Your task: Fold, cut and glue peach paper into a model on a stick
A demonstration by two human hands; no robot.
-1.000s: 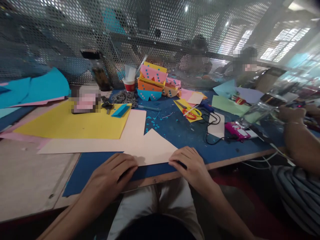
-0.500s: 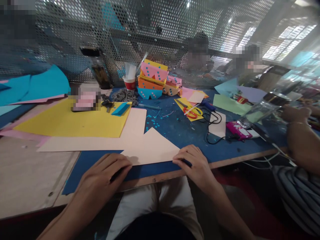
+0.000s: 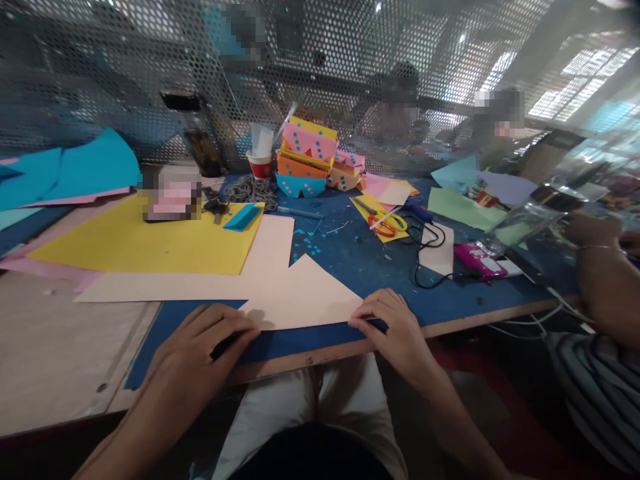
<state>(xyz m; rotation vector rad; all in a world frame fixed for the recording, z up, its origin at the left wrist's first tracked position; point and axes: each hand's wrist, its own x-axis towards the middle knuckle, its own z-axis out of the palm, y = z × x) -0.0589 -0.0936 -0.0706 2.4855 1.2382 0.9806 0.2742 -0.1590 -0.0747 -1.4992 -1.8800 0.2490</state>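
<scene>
A cream sheet of paper point(image 3: 305, 300), triangular in outline, lies near the front edge of the blue tabletop with its long straight side toward me. My left hand point(image 3: 210, 340) pinches its left corner between thumb and fingers. At the right corner, my right hand point(image 3: 385, 317) is closed on the paper in the same way, thumb below and fingers above. Behind it lies a larger cream sheet point(image 3: 273, 247), partly under a yellow sheet point(image 3: 200, 250). The fingertips cover both corners of the triangle.
Scissors point(image 3: 387, 223) rest on yellow paper at mid-table. Folded, dotted paper pieces point(image 3: 305, 157) stand near the mesh screen, beside a paper cup point(image 3: 260, 165). A corded tool point(image 3: 417, 212) and a magenta box point(image 3: 480, 261) lie to the right. Another person's arm point(image 3: 600, 267) reaches in.
Both hands stay at the paper's corners. The left hand has shifted slightly left and the right slightly right; the paper lies almost unchanged.
</scene>
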